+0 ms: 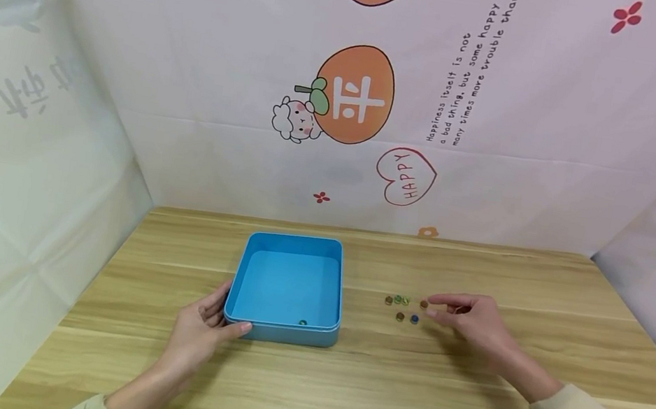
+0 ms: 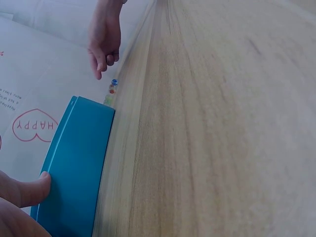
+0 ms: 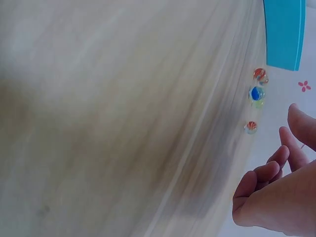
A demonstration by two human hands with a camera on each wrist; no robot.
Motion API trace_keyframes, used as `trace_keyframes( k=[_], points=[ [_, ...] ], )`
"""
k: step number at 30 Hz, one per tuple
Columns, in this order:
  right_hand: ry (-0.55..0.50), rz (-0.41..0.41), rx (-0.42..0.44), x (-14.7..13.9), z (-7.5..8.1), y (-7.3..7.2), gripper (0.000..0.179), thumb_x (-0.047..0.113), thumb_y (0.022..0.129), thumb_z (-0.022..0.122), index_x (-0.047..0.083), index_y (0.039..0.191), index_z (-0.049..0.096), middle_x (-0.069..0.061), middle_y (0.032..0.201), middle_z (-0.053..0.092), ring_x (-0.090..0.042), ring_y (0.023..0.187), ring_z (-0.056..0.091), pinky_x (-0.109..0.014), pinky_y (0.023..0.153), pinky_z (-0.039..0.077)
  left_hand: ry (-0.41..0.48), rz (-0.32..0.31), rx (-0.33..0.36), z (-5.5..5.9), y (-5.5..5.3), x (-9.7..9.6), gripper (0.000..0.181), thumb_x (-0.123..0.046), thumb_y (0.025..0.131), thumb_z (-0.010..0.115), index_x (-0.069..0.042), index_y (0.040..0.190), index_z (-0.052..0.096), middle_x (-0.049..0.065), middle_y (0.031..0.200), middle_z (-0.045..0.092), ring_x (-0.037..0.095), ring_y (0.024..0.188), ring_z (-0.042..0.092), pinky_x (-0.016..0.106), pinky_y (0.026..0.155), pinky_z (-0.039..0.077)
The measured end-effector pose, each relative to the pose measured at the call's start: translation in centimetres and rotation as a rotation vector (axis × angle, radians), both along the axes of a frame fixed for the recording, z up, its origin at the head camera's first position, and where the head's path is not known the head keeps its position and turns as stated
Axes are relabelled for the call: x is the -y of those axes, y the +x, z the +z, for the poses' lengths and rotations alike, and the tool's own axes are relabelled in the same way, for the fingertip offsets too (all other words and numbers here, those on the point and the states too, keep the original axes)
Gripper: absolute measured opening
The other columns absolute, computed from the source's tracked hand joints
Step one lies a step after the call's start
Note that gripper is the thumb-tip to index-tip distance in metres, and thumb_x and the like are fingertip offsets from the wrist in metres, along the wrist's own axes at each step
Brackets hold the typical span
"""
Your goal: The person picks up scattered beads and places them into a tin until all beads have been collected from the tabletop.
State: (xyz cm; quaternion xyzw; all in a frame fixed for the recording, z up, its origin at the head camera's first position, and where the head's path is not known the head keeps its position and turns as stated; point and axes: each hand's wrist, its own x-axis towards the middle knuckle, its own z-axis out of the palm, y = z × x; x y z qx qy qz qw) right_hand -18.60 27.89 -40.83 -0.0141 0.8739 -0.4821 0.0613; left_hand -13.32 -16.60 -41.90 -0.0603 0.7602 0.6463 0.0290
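Left hand [image 1: 197, 335] pinches blue box [image 1: 289, 336] at its near-left corner, likely steadying it; right hand [image 1: 480, 324] has thumb and forefinger parted, apparently sized for the rightmost marble [image 1: 424, 305] beside them, right of box.

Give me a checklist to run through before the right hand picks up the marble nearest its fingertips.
1. Box steadied: ok. The left grip holds the square blue box at its near left corner.
2. Box open to receive: ok. It has no lid on, and one marble shows inside.
3. Right grip free: ok. Nothing shows between thumb and index finger.
4. Target apart from its neighbours: ok. The red-swirled marble sits alone at the right of the group.
5. Target pinched: not ok. The fingers are not yet closed on it.
6. Fingertip contact with the target: cannot tell from the head view.
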Motion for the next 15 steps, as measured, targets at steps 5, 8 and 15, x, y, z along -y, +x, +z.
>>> trace_keyframes(
  k=[5,8,15],
  points=[
    [0.030,-0.017,0.013,-0.4,-0.3,-0.5,0.044,0.025,0.096,0.081,-0.002,0.131,0.072,-0.012,0.106,0.069,-0.021,0.090,0.052,-0.026,0.063,0.044,0.000,0.002,-0.001,0.0,0.0,0.0,0.087,0.000,0.092,0.082,0.000,0.164,0.032,0.024,0.166,0.030,0.039,0.151,0.033,0.041,0.111,0.043],
    [0.050,-0.017,0.019,-0.6,-0.4,-0.8,0.044,0.026,0.096,0.082,-0.001,0.130,0.073,-0.014,0.116,0.070,-0.023,0.098,0.057,-0.028,0.069,0.048,-0.001,0.002,-0.002,-0.1,0.0,0.1,0.087,0.000,0.092,0.082,0.000,0.164,0.032,0.024,0.166,0.030,0.039,0.151,0.033,0.041,0.111,0.043],
    [0.062,-0.003,0.044,-0.9,-0.6,-1.6,0.044,0.027,0.095,0.082,-0.001,0.128,0.074,-0.014,0.118,0.069,-0.025,0.098,0.055,-0.029,0.070,0.047,0.006,0.005,-0.001,-0.1,0.0,0.1,0.087,0.000,0.091,0.082,0.000,0.163,0.033,0.024,0.167,0.030,0.039,0.151,0.033,0.041,0.112,0.043]
  ],
)
